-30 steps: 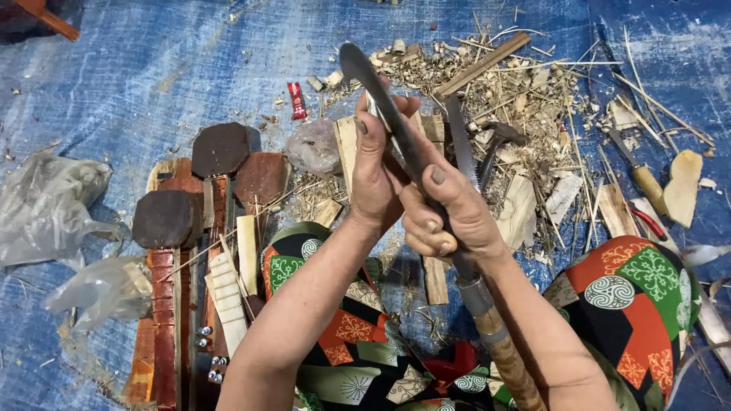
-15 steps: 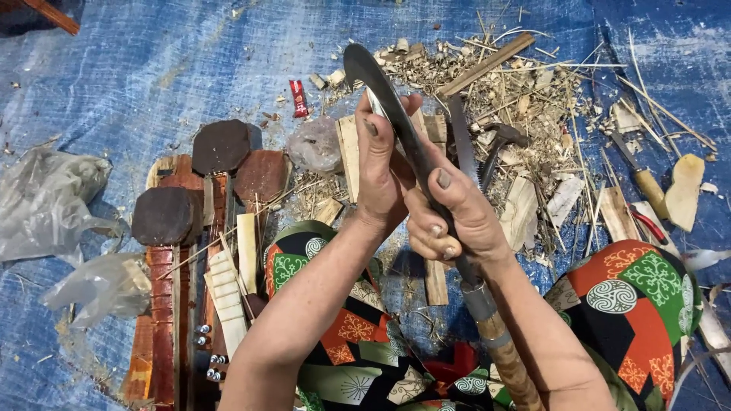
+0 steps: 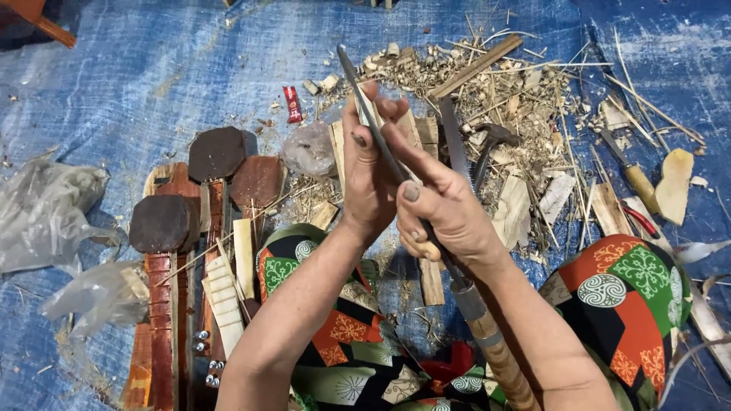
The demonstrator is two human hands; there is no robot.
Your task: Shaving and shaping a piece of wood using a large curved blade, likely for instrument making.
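Right at the centre of the frame I hold a long curved knife (image 3: 378,125), its dark blade running from my right hand up past my left to a tip in the upper middle. My right hand (image 3: 449,217) is closed around the blade's lower part, fingers curled tight, forefinger stretched along the metal; below it the wrapped wooden handle (image 3: 495,354) slants toward the bottom of the frame. My left hand (image 3: 369,171) stands upright, and its fingers pinch a small pale strip of wood (image 3: 371,114) against the blade, the fingertips pressed together near the top.

Behind my hands, in the upper middle and right, lies a heap of wood shavings (image 3: 525,99) on the blue tarpaulin (image 3: 152,76). A saw blade (image 3: 454,144) and a hammer (image 3: 491,141) rest among them, just right of my hands. Farther right sit a chisel with a yellowish handle (image 3: 628,171) and a pale wooden offcut (image 3: 675,183).

Left of centre lie dark brown wooden instrument bodies with octagonal heads (image 3: 217,152) and long necks, pale slats (image 3: 225,293) beside them. A small red wrapper (image 3: 292,104) lies above those. Crumpled clear plastic (image 3: 46,213) fills the left edge. My patterned skirt (image 3: 617,304) covers both knees at the bottom.
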